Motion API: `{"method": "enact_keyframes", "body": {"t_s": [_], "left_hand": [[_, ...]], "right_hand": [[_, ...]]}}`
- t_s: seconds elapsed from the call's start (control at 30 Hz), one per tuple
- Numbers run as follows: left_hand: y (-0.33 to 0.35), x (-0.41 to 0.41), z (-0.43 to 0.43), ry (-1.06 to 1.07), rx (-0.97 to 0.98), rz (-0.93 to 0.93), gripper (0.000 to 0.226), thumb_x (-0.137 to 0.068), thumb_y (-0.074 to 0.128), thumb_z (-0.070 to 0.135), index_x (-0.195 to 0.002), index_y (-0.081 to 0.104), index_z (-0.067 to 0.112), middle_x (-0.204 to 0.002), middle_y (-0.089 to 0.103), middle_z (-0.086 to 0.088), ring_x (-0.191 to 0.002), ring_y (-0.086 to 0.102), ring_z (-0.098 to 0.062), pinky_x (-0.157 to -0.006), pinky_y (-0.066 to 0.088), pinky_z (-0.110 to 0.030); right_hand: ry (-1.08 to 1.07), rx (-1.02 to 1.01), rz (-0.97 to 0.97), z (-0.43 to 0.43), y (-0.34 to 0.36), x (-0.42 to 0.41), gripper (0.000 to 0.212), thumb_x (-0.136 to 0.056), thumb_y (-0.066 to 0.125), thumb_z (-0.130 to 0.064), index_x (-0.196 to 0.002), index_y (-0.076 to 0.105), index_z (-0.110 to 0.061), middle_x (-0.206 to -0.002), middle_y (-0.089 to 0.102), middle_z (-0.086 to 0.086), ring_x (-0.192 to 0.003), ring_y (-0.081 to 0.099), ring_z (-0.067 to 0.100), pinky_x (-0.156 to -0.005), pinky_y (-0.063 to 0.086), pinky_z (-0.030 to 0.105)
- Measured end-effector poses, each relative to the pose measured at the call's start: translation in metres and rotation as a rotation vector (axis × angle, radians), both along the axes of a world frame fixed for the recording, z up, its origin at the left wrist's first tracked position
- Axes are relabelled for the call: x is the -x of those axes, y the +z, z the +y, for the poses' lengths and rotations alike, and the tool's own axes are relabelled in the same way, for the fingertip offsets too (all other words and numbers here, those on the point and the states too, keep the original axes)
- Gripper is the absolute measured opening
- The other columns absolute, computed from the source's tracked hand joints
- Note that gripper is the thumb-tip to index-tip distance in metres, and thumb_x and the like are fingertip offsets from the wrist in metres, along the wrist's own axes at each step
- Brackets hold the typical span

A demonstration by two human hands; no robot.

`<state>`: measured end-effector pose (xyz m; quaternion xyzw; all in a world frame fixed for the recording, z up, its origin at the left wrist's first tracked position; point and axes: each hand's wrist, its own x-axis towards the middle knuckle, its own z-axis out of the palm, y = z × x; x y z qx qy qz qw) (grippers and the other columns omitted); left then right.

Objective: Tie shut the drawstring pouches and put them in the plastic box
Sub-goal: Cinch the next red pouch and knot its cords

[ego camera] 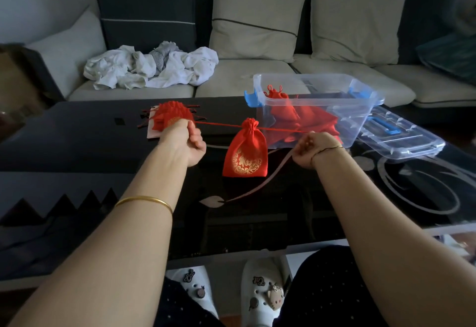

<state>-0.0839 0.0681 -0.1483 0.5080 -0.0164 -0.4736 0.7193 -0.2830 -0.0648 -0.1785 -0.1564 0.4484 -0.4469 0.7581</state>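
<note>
In the head view, the step in hand looked to be drawing the pouch [245,150] closed. It hung just left of the box [360,120], strung on a red cord [221,123] pulled taut to either side, and its neck was already gathered tight. To do this well, the pull should stay even on both ends, so the pouch does not slide toward one hand. The ends would then need to come together for a knot snug against the neck (a loose one would likely let the mouth creep open once dropped in the box). The left hand [189,143], farther left of the box than the pouch, had its fingers curled, with the cord running in from its thumb side. The right hand [313,150], just in front of the box's near wall, was closed in a loose fist round the other end. Which fingers actually pinched the cord could not be made out. Other red pouches [283,110] already lay inside the box, and a pile [172,114] waited well to its left, partly behind the left hand. The lid [401,133] lay off, at the box's right.
</note>
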Motion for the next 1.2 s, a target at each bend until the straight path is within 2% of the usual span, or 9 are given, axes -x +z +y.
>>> {"method": "enact_keyframes", "body": {"t_s": [0.07,0.2,0.3,0.47,0.67,0.77,0.87,1.03,1.2], "left_hand": [[0.007,0.008,-0.001,0.022,0.087,-0.039,0.036,-0.094,0.036,0.018,-0.059,0.041,0.019,-0.058,0.043,0.006,-0.045,0.04,-0.007,-0.046,0.032,-0.018],[0.027,0.019,0.003,-0.13,0.267,-0.235,0.037,-0.1,0.037,0.03,-0.065,0.043,0.022,-0.093,0.071,0.006,-0.095,0.063,-0.008,-0.079,0.041,-0.024],[0.037,0.03,0.001,-0.24,0.287,-0.405,0.033,-0.101,0.036,0.032,-0.073,0.05,0.023,-0.081,0.072,0.009,-0.085,0.067,-0.006,-0.079,0.041,-0.025],[0.038,0.044,-0.001,-0.346,0.253,-0.65,0.022,-0.098,0.047,0.021,-0.09,0.066,0.013,-0.076,0.061,0.002,-0.066,0.056,-0.008,-0.073,0.046,-0.024],[0.04,0.053,-0.001,-0.435,0.195,-0.933,0.005,-0.088,0.063,0.01,-0.086,0.067,0.006,-0.067,0.05,-0.004,-0.057,0.04,-0.01,-0.058,0.038,-0.021],[0.04,0.052,-0.001,-0.414,0.19,-0.967,0.011,-0.086,0.066,0.014,-0.077,0.066,0.008,-0.063,0.047,-0.004,-0.053,0.039,-0.01,-0.056,0.035,-0.023],[0.041,0.052,0.0,-0.421,0.23,-0.884,0.013,-0.088,0.062,0.012,-0.076,0.065,0.008,-0.064,0.049,-0.001,-0.052,0.038,-0.008,-0.053,0.034,-0.02],[0.041,0.053,0.001,-0.418,0.256,-0.82,0.017,-0.091,0.057,0.008,-0.078,0.067,0.011,-0.057,0.053,0.007,-0.047,0.039,-0.001,-0.051,0.036,-0.015],[0.04,0.052,-0.001,-0.402,0.264,-0.768,0.016,-0.093,0.055,0.011,-0.082,0.067,0.014,-0.067,0.058,0.003,-0.054,0.047,-0.005,-0.056,0.041,-0.018]], "right_hand": [[-0.03,0.079,0.031,0.002,0.004,-0.002,0.039,-0.096,0.037,-0.016,-0.058,0.039,-0.015,-0.03,0.035,-0.005,-0.028,0.036,0.006,-0.037,0.033,0.011],[-0.067,0.347,0.111,0.01,0.021,-0.008,0.033,-0.097,0.042,-0.015,-0.064,0.045,-0.013,-0.047,0.043,-0.002,-0.045,0.04,0.011,-0.045,0.036,0.022],[-0.008,0.587,0.235,0.02,0.039,-0.015,0.034,-0.095,0.043,-0.012,-0.062,0.047,-0.012,-0.042,0.047,-0.004,-0.044,0.04,0.013,-0.046,0.033,0.025],[0.054,1.035,0.61,0.038,0.061,-0.033,0.03,-0.093,0.044,-0.015,-0.064,0.052,-0.011,-0.064,0.052,0.005,-0.058,0.046,0.016,-0.057,0.037,0.028],[0.11,1.273,0.725,0.057,0.074,-0.044,0.026,-0.092,0.049,-0.017,-0.079,0.06,0.002,-0.064,0.05,0.0,-0.059,0.045,0.009,-0.062,0.04,0.029],[0.142,1.257,0.67,0.06,0.074,-0.047,0.026,-0.094,0.049,-0.019,-0.072,0.059,-0.01,-0.064,0.054,-0.005,-0.06,0.051,0.003,-0.061,0.043,0.025],[0.172,1.025,0.498,0.056,0.069,-0.047,0.032,-0.098,0.042,-0.025,-0.07,0.054,-0.015,-0.069,0.057,0.0,-0.062,0.051,0.013,-0.052,0.04,0.024],[0.461,0.913,0.631,0.06,0.057,-0.041,0.036,-0.099,0.036,-0.032,-0.072,0.054,-0.015,-0.057,0.053,-0.005,-0.046,0.045,0.006,-0.034,0.03,0.013],[0.391,0.885,0.393,0.061,0.06,-0.041,0.029,-0.096,0.046,-0.016,-0.067,0.05,-0.013,-0.059,0.048,-0.001,-0.051,0.046,0.01,-0.047,0.037,0.019]]}}
